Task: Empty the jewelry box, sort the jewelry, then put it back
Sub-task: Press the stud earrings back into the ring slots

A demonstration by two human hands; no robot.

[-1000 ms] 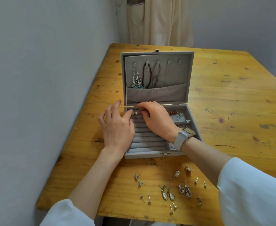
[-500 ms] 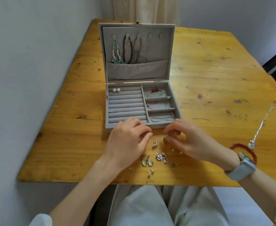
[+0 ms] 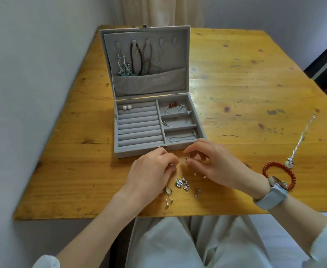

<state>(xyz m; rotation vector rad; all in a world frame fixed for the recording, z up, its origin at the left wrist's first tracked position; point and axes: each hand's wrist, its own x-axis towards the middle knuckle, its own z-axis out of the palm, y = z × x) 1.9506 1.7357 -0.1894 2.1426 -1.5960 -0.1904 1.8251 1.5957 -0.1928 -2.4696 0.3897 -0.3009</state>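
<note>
Table: yellow wood, marked, frame centre.
Wall: pale, left.
Curtain: cream, top centre.

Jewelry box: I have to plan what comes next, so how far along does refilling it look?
Partly refilled. Done: the jewelry box holds pearl studs in the ring rolls, bracelets in its three right compartments, necklaces on the lid. In hand: the left hand and right hand each pinch a small earring. Left: loose earrings near the table edge, plus the red bead bracelet and silver chain.
</note>
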